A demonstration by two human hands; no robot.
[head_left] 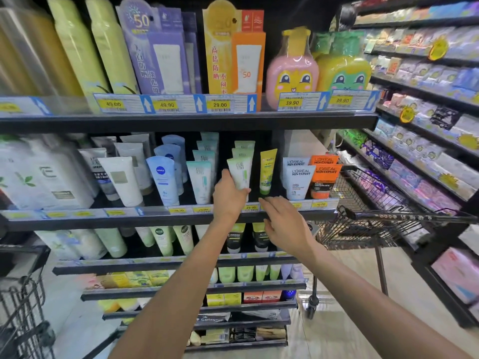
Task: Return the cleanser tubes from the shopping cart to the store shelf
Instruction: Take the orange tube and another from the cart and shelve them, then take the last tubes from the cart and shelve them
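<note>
At the middle shelf (166,219), your left hand (229,196) grips the front green-white cleanser tube (241,172), standing it cap-down at the head of its row. Your right hand (282,224) hovers just beside, fingers loose, holding nothing. Risks: let go while it's tilted and the tube likely tips forward over the price rail, or leans into the yellow tube (267,171) and knocks it. The shopping cart (368,216) sits right; can't tell if more tubes remain inside.
</note>
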